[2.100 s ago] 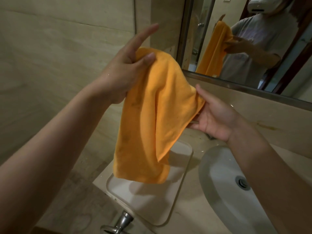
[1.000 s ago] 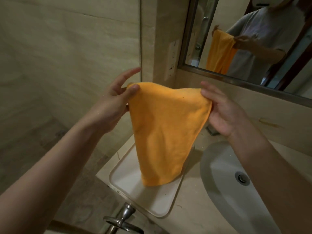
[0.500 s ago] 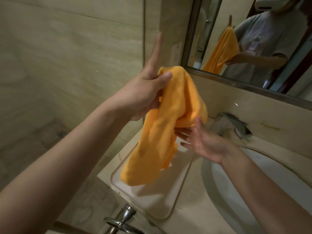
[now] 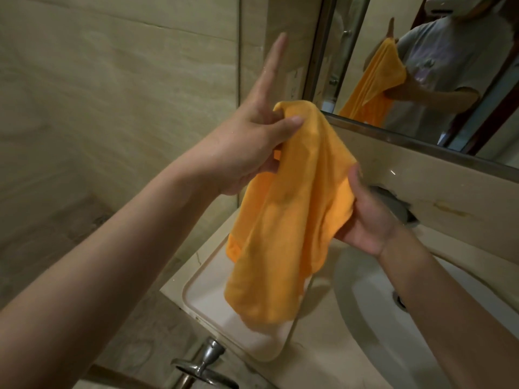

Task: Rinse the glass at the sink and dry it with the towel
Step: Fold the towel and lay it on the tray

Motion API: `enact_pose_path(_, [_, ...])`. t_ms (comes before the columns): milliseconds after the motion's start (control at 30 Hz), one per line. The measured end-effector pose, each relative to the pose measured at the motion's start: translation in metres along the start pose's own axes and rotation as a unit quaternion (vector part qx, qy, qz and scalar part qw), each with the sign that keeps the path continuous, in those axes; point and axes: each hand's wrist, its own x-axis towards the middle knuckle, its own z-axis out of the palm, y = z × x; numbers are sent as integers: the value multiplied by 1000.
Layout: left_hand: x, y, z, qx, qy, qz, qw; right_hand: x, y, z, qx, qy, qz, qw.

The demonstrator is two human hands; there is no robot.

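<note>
While both hands (image 4: pixel 247 153) (image 4: pixel 365 220) grip towel (image 4: pixel 292 220), tray (image 4: pixel 207 301) beneath, sink (image 4: pixel 373 327) beside, mirror (image 4: pixel 421 66) behind

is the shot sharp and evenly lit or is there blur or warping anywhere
Head view: dim, warm light; the lower edge of the orange towel is motion-blurred over the white tray; wide-angle lens bends the mirror frame and stretches the forearms; small glint on the backsplash beside the right hand.

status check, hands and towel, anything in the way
Left hand pinches towel top, forefinger straight. Right hand grips its side. Towel hangs over tray. No glass in view.
</note>
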Motion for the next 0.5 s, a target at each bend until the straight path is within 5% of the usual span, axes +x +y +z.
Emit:
enact_pose_path(233, [-2,5,5,46,-14,14,999,11,21,-7,5,23,50,998])
enact_pose_path(500, [-4,1,-3,69,-16,4,998,6,9,-1,-201,83,33,975])
